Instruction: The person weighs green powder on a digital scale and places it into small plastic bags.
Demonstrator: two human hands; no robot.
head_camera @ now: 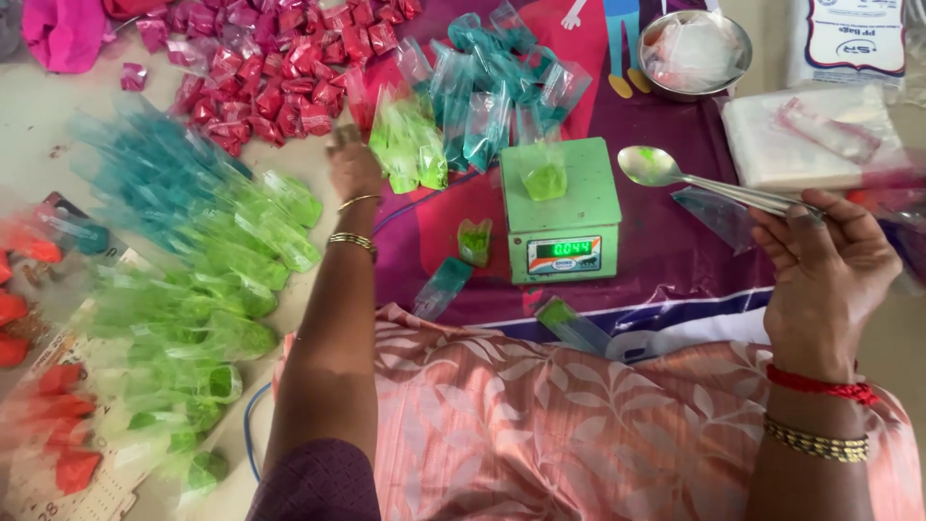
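Care matters here: right hand (pixel 830 275) pinches the empty spoon (pixel 666 170) level at three o'clock of the scale (pixel 561 210), left hand (pixel 353 166) reaches loosely open toward green packets (pixel 410 145) at nine, so nothing spills.

A small packet of green powder (pixel 545 179) sits on the boxy green digital scale (pixel 560 209). Right of the scale a metal spoon (pixel 666 171) hangs in the right hand (pixel 828 265). The left hand (pixel 353 170) lies left of it (beside a heap of green-powder plastic packets (pixel 409 145)). A round steel bowl (pixel 694 55) stands behind the spoon.
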